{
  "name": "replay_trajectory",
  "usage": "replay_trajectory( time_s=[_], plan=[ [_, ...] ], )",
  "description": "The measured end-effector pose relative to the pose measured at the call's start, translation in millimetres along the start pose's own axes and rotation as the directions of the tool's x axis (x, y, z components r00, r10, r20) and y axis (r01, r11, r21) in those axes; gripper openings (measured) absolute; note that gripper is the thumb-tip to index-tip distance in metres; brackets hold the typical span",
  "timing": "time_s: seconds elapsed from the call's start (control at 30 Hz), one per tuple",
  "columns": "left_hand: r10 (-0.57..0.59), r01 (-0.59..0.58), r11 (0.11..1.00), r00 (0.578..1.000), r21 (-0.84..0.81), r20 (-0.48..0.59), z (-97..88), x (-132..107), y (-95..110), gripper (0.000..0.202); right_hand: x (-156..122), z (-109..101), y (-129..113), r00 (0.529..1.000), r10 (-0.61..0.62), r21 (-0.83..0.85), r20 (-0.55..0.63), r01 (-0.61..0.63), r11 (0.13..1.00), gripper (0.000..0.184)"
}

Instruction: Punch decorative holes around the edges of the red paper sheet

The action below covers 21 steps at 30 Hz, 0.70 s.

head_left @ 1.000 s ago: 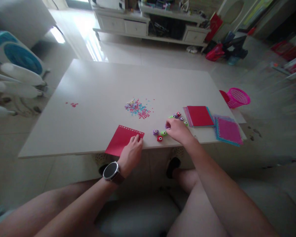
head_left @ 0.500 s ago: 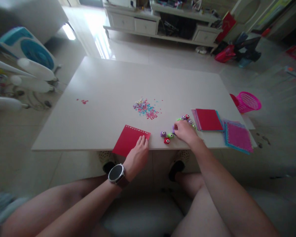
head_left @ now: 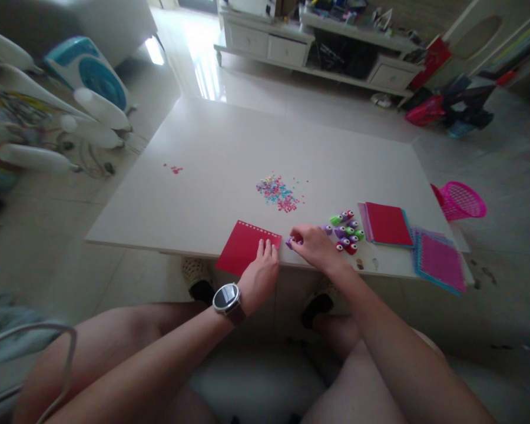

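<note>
The left hand (head_left: 261, 270), wearing a round silver-rimmed watch (head_left: 227, 298), lies flat with fingers extended and slightly spread, its grip resting on the right part of a red paper sheet (head_left: 241, 244) with a row of punched holes; the sheet's lower corner overhangs the white desk (head_left: 229, 141). Just beside the sheet's right edge, the right hand (head_left: 314, 247) pinches a small purple eye-marked piece (head_left: 290, 242) between thumb and fingers. Purple, green and red eye-marked pieces (head_left: 345, 231) cluster to its right, near a red-topped paper stack (head_left: 386, 224). Farther off lies multicoloured confetti (head_left: 277, 191).
</note>
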<state>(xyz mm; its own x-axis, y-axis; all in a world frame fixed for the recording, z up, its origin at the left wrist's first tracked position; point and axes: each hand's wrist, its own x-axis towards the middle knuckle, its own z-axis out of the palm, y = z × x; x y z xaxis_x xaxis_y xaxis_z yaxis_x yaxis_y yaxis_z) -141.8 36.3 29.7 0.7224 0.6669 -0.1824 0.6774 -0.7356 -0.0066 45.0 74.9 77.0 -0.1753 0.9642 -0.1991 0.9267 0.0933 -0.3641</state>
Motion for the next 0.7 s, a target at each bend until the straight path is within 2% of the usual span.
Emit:
replay_trajectory(
  time_s=[0.23,0.43,0.6,0.7],
  plan=[
    [0.015,-0.015,1.000,1.000,0.022,0.018,-5.9,-1,-2,0.057,9,14,-1,0.997,0.004,-0.011,0.074,-0.003,1.000,0.007],
    [0.039,-0.039,0.999,0.999,0.009,0.028,-7.8,-3,-4,0.057,10,16,-1,0.998,-0.010,0.017,0.069,0.009,1.000,0.006],
    [0.027,-0.027,0.997,1.000,-0.066,0.005,-5.0,-3,-3,0.056,10,18,-2,0.997,-0.021,0.025,0.079,0.019,1.000,0.004],
    [0.059,-0.058,0.998,0.998,-0.029,0.009,-5.4,-3,-4,0.053,10,20,-2,0.996,-0.032,0.016,0.082,0.030,0.999,0.003]
  ],
)
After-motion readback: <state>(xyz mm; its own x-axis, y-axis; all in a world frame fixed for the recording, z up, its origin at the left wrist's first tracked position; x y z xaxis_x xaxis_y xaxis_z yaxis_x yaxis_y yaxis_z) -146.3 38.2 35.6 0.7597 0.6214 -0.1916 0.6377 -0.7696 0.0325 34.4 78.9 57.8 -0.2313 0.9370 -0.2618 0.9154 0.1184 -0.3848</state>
